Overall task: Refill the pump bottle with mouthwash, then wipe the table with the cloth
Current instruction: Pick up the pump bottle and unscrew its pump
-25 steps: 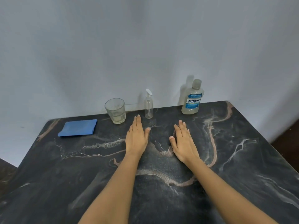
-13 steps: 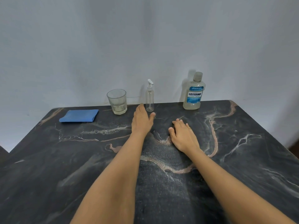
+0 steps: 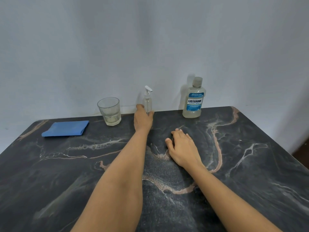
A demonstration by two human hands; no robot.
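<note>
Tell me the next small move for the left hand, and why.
Probably close the left hand round the pump bottle and draw it nearer: finger and thumb flank its base, its pump is on, and the right hand rests free on the table.

Setting assessed as domestic, probably a room in a home rather than a workplace. Evidence: a dark marble-patterned table top [image 3: 250, 164] set against a plain pale painted wall [image 3: 150, 39], bearing household items only: a clear Listerine mouthwash bottle with blue label [image 3: 194, 101], a small clear plastic pump bottle [image 3: 147, 101], a clear glass tumbler [image 3: 109, 111] and a folded blue cloth [image 3: 66, 130]. Which room it is cannot be determined from this view.
</note>
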